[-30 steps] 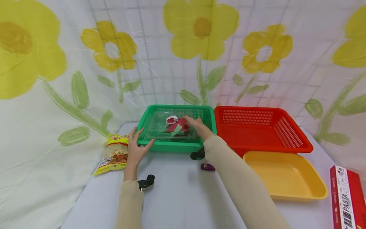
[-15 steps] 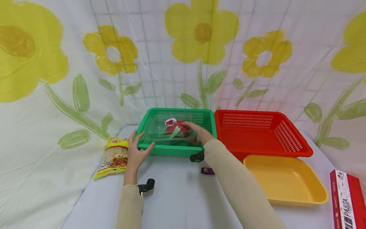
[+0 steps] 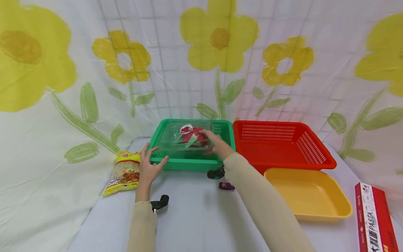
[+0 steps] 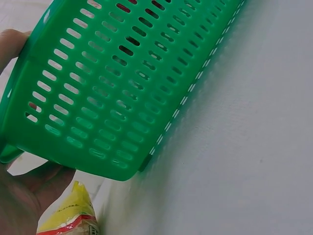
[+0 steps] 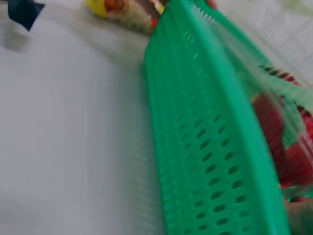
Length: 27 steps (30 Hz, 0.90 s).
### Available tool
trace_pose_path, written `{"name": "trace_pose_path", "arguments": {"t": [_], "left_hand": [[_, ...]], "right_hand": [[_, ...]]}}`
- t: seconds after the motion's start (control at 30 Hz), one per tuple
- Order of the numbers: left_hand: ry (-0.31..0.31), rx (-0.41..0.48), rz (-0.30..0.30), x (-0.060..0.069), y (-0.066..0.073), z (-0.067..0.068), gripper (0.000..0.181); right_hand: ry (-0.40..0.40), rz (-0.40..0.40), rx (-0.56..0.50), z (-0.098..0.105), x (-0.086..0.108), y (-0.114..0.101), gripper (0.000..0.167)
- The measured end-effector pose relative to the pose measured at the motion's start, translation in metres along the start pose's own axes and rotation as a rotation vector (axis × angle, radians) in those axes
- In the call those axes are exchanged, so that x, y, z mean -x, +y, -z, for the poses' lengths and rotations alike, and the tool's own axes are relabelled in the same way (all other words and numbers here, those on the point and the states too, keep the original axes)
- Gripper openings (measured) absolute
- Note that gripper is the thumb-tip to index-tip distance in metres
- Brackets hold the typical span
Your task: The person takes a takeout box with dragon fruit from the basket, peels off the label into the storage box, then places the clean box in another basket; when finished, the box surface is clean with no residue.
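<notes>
My right hand (image 3: 217, 144) grips the right end of a clear plastic box (image 3: 171, 138), with the thumb side on top and fingers partly hidden. The box has a round red-and-white label, with red and pale green contents showing through. It sits tilted within the green basket (image 3: 189, 163), its far side raised near the back rim. My left hand (image 3: 149, 168) spans the basket's front left corner, fingers spread along the rim. In the left wrist view, the thumb and fingers of the left hand (image 4: 29, 196) touch the basket's outside.
A yellow food packet (image 3: 124, 173) lies left of the left hand. Right of the green basket stand a red basket (image 3: 267, 148) and a yellow tray (image 3: 306, 192). A small purple packet (image 3: 226, 186) lies in front, and a red pasta box (image 3: 374, 217) at far right.
The clear box has risen and tilted in the green basket, with my right hand moving slightly with it. My left hand stays at the basket's corner. The head view has shifted slightly.
</notes>
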<state>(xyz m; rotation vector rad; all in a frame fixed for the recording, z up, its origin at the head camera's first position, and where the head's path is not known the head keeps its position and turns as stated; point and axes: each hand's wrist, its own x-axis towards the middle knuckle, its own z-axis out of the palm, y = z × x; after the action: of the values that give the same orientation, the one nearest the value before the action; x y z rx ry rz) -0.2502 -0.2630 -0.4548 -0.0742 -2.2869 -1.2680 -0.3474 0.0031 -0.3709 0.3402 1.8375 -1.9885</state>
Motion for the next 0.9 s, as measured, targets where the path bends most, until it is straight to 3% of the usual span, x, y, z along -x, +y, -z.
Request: {"name": "trace_pose_path", "arguments": {"t": [0.17,0.37,0.63,0.9], "left_hand": [[0.039,0.052,0.02,-0.004,-0.008,0.004,0.066],[0.044,0.089,0.041,-0.008,-0.016,0.005,0.069],[0.051,0.092,0.021,-0.019,-0.02,0.004,0.067],[0.051,0.101,0.022,-0.024,-0.021,0.001,0.064]], "right_hand": [[0.01,0.04,-0.083,-0.004,0.007,-0.016,0.073],[0.012,0.02,-0.213,0.003,0.013,-0.031,0.082],[-0.097,0.065,-0.212,0.022,0.026,-0.049,0.068],[-0.119,0.084,-0.236,0.041,0.056,-0.053,0.057]]}}
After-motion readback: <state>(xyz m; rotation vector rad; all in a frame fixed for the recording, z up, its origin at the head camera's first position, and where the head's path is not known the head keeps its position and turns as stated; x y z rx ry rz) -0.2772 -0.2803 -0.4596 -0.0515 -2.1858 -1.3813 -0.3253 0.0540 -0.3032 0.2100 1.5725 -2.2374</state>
